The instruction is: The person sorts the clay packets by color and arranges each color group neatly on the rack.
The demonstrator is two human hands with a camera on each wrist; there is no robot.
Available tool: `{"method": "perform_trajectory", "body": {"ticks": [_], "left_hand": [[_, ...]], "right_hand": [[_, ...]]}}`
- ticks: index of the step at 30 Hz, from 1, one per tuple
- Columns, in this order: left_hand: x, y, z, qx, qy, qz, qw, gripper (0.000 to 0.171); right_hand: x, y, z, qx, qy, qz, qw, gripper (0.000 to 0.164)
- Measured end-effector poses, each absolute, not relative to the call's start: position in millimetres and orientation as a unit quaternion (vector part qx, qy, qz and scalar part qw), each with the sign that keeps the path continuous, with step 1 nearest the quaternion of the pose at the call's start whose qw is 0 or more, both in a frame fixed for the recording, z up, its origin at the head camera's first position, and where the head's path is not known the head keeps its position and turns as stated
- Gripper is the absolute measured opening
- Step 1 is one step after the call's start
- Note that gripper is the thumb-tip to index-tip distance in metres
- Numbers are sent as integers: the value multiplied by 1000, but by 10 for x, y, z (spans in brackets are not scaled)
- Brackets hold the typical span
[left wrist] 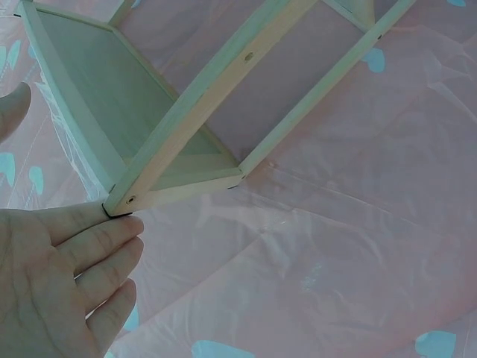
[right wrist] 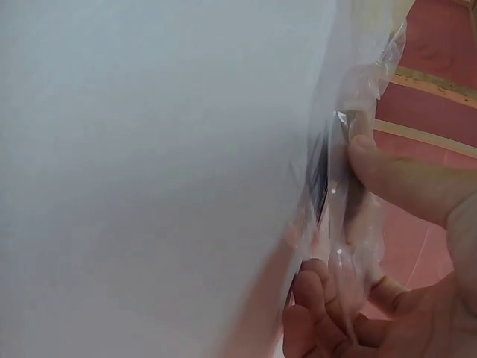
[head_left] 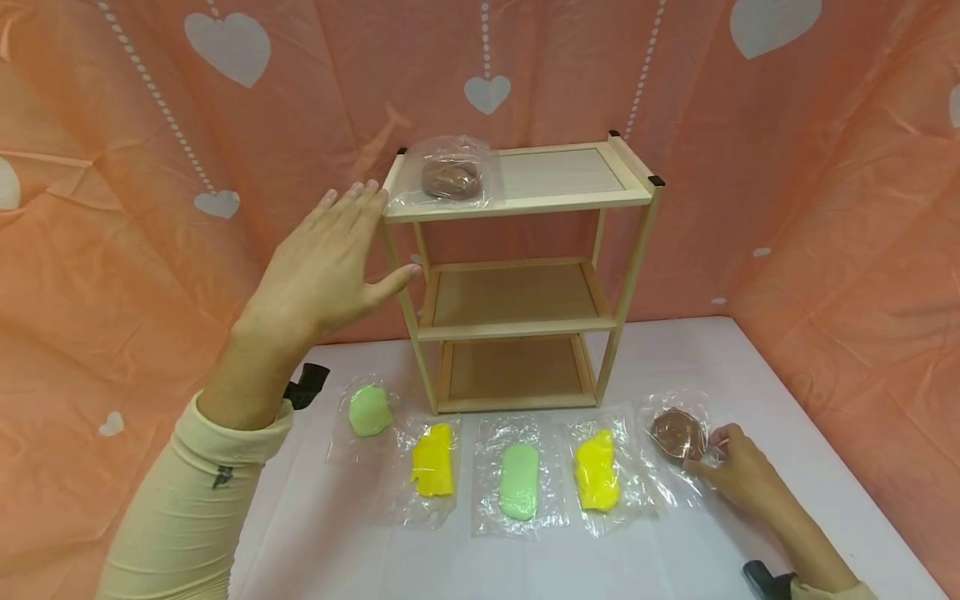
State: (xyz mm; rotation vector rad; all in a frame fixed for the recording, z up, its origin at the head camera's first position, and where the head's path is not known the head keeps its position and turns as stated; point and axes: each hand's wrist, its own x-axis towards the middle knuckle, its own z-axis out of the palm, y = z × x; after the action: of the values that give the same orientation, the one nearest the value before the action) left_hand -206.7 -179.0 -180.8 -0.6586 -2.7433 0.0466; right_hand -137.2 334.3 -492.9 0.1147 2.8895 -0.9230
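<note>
My left hand (head_left: 322, 258) is raised with its fingers straight, the fingertips at the top left corner of a small wooden shelf rack (head_left: 517, 332). In the left wrist view, the fingers (left wrist: 104, 240) touch the black-capped post end. At the right of the table, my right hand (head_left: 742, 471) grips the edge of a clear bag of brown modelling clay (head_left: 678, 435). The right wrist view has the thumb (right wrist: 395, 175) on one side of the bag and curled fingers on the other. Another bag of brown clay (head_left: 452, 177) lies on the top shelf, at its left.
In front of the rack, bagged clay lies in a row on the white table (head_left: 345, 542): round green clay (head_left: 370, 410), yellow clay (head_left: 432, 460), oblong green clay (head_left: 519, 481) and more yellow clay (head_left: 597, 471). An orange curtain (head_left: 555, 75) with white hearts hangs around the table.
</note>
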Motion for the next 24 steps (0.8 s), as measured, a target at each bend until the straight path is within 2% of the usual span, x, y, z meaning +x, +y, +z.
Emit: {"method": "perform_trajectory", "body": {"ticks": [6, 12, 24], "left_hand": [[-2064, -1785, -1804, -231, -960, 15, 160, 96], [-2060, -1786, -1813, -231, -959, 14, 162, 96], [-2061, -1787, -1801, -233, -959, 13, 163, 95]], "right_hand": [[-1378, 3319, -4926, 45, 946, -317, 48, 61], [-1412, 3335, -4946, 40, 944, -320, 61, 73], [-1464, 3357, -4921, 44, 942, -321, 83, 71]]}}
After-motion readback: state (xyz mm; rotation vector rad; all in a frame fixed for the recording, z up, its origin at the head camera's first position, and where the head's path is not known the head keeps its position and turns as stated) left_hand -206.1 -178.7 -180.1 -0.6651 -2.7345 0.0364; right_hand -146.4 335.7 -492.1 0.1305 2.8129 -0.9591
